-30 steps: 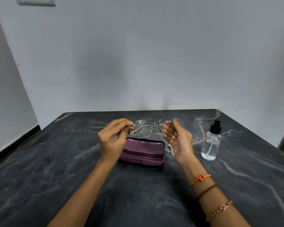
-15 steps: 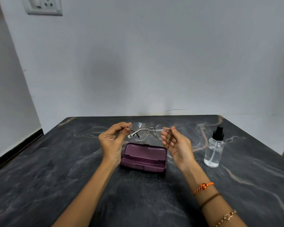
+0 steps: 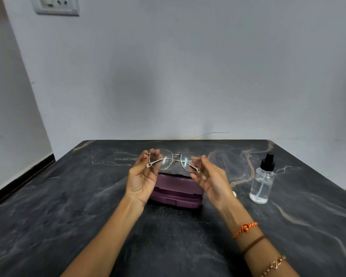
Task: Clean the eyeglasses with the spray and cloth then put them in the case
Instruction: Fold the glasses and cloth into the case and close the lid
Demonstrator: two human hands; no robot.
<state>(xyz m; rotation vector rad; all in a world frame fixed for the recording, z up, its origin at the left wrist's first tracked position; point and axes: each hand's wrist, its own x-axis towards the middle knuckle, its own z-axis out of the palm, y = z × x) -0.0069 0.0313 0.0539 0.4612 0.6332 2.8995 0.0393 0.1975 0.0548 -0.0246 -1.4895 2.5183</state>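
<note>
**Holding the eyeglasses steady before the spray**

Gripping the eyeglasses [image 3: 175, 160] by the outer ends of the frame, both hands keep them in the air above the purple case [image 3: 176, 193], lenses facing the wearer of the camera. The left hand [image 3: 142, 177] pinches the left end between thumb and fingertips; the right hand [image 3: 211, 178] does the same at the right end. The hands are apart, each clamped on its own end of the frame. The temple arms look folded behind the lenses, though the thin metal is hard to read.

The case lies shut on the dark marble table [image 3: 48, 216], about midway between its left and right edges and directly under the glasses. The spray bottle [image 3: 262, 180] stands upright toward the right edge, well apart from the hands. A small white scrap [image 3: 234, 194] peeks out beside the right wrist; whether it is the cloth I cannot tell.

Judging from this, cleaning has not begun. To do it well, the fingers should stay on the rims and off the glass, so no fresh smears are added. One hand must take the whole frame before the other lets go for the bottle, and a light hold avoids bending the bridge.
</note>
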